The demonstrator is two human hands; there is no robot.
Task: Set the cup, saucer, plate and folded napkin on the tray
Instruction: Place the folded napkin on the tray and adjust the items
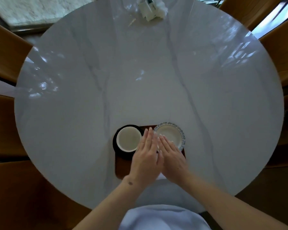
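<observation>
A dark brown tray (123, 168) lies on the near part of a round marble table. At its far left a white cup (128, 138) stands on a black saucer (115, 141). At its far right sits a white plate (170, 133) with a blue scalloped rim. My left hand (145, 156) and my right hand (171, 158) lie flat side by side over the tray's middle, fingers straight. A sliver of white napkin (161, 177) shows under them; most of it is hidden.
The round marble table (140, 72) has brown chairs around it, such as the chair (5, 52) at the left. A crumpled white tissue pack (152, 9) lies at the far edge, with a toothpick-like stick (132, 22) beside it.
</observation>
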